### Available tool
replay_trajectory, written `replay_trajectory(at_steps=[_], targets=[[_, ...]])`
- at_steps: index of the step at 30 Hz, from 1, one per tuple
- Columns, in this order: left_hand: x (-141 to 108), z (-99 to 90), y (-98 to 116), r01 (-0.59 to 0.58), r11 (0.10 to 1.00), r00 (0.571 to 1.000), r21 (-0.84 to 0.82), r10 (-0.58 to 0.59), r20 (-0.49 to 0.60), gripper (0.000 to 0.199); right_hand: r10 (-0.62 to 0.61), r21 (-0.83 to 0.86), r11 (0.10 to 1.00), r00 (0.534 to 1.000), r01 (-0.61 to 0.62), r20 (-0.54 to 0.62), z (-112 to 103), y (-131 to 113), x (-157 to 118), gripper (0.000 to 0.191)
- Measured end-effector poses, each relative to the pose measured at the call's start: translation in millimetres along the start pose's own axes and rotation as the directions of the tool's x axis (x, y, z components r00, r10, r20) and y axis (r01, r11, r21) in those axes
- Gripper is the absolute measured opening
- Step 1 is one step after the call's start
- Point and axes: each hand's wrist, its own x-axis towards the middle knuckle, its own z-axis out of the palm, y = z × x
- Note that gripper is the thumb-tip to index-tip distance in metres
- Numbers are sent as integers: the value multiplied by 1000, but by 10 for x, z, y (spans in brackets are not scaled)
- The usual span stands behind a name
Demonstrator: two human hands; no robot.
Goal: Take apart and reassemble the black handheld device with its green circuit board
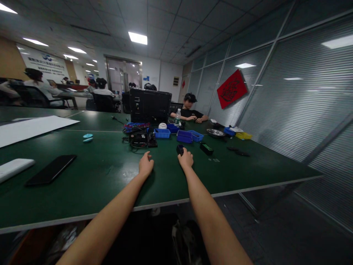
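My right hand [186, 159] is closed around the near end of a small dark block [179, 148] that rests on the green table [162, 180]. What kind of thing it is does not show clearly. Left of it, my left hand [146, 164] rests on the tabletop with thumb and fingers apart and nothing in them. A black box with a green top [206, 148] lies to the right of my right hand. Close to it are small clear pieces [216, 160]. Beyond my left hand sit a black device [138, 138] and its cables.
Blue trays [162, 133], a baseball [162, 126], a bottle [177, 117] and a monitor [150, 105] stand farther back. A metal plate [216, 133] lies right. A black phone [52, 169] and a turquoise object [88, 137] lie left. Across the table sits a person [190, 112].
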Motion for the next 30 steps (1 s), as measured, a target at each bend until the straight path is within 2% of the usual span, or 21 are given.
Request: replay_trajectory(at_steps=[23, 26, 30], targets=[[-31, -30, 30, -43, 996, 998, 81, 39, 43, 47, 7, 29, 1000, 999, -8, 32, -5, 2, -2, 53], [-28, -22, 23, -47, 995, 998, 88, 44, 40, 46, -21, 77, 997, 997, 27, -80, -64, -22, -24, 49], [-24, -12, 22, -55, 994, 998, 98, 52, 35, 46, -108, 140, 977, 940, 161, -325, -146, -65, -74, 51]])
